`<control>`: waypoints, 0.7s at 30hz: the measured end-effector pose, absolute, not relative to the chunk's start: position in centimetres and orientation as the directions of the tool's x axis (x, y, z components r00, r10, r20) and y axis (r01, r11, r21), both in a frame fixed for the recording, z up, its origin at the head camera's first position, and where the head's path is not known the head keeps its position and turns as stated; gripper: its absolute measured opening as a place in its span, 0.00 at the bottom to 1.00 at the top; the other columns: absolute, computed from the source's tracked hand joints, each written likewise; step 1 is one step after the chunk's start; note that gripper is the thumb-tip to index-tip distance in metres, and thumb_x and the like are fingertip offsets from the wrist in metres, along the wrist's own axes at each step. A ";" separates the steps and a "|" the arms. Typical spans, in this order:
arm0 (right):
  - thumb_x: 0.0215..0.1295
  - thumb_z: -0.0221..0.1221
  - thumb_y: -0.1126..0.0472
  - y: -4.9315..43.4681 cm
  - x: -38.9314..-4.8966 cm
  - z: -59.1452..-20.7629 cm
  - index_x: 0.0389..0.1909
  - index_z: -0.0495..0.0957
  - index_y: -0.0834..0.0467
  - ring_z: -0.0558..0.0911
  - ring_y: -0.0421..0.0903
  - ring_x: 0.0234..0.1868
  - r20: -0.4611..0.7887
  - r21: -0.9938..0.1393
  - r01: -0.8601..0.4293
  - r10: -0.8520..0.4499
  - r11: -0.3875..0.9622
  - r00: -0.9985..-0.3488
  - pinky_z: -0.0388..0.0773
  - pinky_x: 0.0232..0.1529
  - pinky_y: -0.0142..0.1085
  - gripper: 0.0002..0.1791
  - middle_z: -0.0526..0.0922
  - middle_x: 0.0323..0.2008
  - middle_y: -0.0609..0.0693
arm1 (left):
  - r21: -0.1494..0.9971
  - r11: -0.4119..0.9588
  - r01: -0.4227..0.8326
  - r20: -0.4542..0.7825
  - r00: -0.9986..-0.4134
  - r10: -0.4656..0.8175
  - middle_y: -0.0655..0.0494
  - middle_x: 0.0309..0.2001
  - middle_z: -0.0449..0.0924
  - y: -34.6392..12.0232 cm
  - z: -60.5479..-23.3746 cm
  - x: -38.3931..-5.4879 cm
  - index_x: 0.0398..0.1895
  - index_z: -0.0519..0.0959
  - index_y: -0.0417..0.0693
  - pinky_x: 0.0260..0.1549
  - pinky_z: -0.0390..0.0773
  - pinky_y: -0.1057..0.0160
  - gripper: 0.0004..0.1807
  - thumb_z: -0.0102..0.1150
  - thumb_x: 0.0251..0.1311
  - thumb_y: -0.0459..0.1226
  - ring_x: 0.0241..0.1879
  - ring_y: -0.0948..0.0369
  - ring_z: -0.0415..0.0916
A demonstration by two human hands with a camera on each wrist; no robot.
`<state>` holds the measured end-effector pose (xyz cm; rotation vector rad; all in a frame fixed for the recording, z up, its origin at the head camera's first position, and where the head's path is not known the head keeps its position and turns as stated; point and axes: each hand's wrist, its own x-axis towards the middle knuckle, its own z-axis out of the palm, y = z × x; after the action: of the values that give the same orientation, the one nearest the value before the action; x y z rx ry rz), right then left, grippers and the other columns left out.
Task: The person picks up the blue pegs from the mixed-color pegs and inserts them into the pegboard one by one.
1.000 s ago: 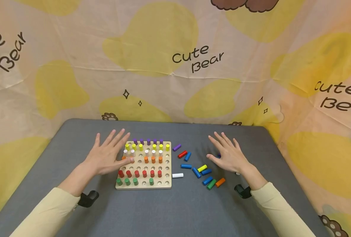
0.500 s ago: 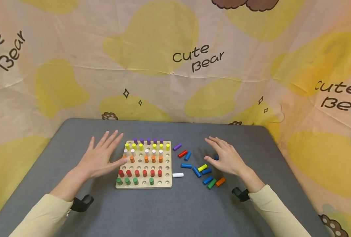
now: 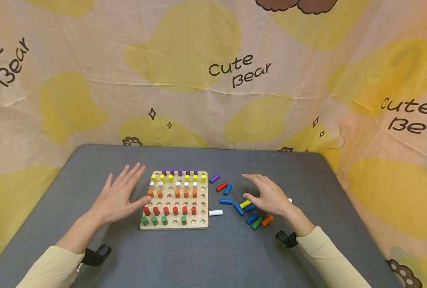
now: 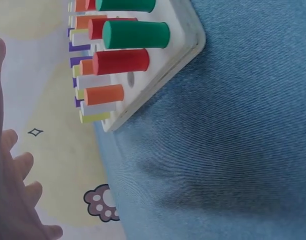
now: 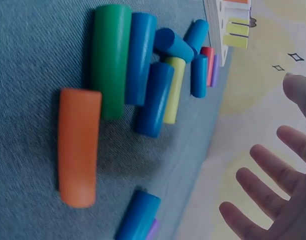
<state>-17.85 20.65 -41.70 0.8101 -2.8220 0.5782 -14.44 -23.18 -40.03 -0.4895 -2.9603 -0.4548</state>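
Observation:
My left hand (image 3: 117,198) hovers with spread fingers beside the left edge of a wooden pegboard (image 3: 173,229), holding nothing. Its thumb tip overlaps the board's edge in the head view. Rows of purple, yellow, white, orange, red and green pegs stand upright in the board, among several bare holes. My right hand (image 3: 269,194), also holding nothing, hangs over loose pegs right of the board, fingers extended and thumb apart. Below it lie an orange peg (image 5: 79,147), a green peg (image 5: 111,60), a yellow peg (image 3: 245,204) and several blue pegs (image 3: 239,209).
A white peg (image 3: 215,213) lies against the board's right side. Farther back are a purple peg (image 3: 215,179) and a red peg (image 3: 221,187). A white object (image 3: 290,200) shows partly behind the right wrist. Patterned cloth (image 3: 184,48) stands beyond the grey table (image 3: 213,256).
My left hand has drawn left and slightly nearer, off the pegboard. My right hand has moved left and lower over the loose pegs, its fingers less spread. The pegs have stayed put.

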 end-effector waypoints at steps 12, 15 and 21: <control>0.55 0.64 0.52 19.9 -17.4 -42.8 0.59 0.71 0.52 0.77 0.50 0.50 0.205 -0.405 -0.545 -0.508 0.734 -0.837 0.76 0.47 0.46 0.29 0.77 0.52 0.51 | 0.344 0.876 0.339 0.182 -0.939 0.291 0.49 0.73 0.45 -23.6 -41.6 -13.3 0.73 0.44 0.56 0.58 0.38 0.30 0.49 0.57 0.53 0.58 0.70 0.44 0.42; 0.55 0.64 0.53 19.6 -17.5 -43.1 0.58 0.72 0.55 0.77 0.51 0.49 0.200 -0.422 -0.556 -0.525 0.716 -0.827 0.76 0.46 0.46 0.29 0.77 0.51 0.53 | 0.345 0.876 0.337 0.176 -0.940 0.293 0.48 0.73 0.45 -23.6 -42.2 -13.1 0.73 0.43 0.58 0.58 0.40 0.30 0.50 0.58 0.52 0.58 0.70 0.44 0.42; 0.56 0.64 0.55 19.2 -17.6 -43.4 0.57 0.72 0.57 0.78 0.52 0.47 0.179 -0.471 -0.552 -0.539 0.688 -0.823 0.76 0.44 0.45 0.27 0.78 0.49 0.55 | 0.350 0.877 0.329 0.150 -0.944 0.294 0.48 0.73 0.45 -23.9 -43.2 -12.6 0.73 0.43 0.59 0.57 0.42 0.28 0.51 0.58 0.51 0.60 0.70 0.44 0.42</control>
<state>-17.60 19.15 -43.38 0.9250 -2.8621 0.8113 -12.57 -23.93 -43.25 -0.4910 -2.9542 -0.5747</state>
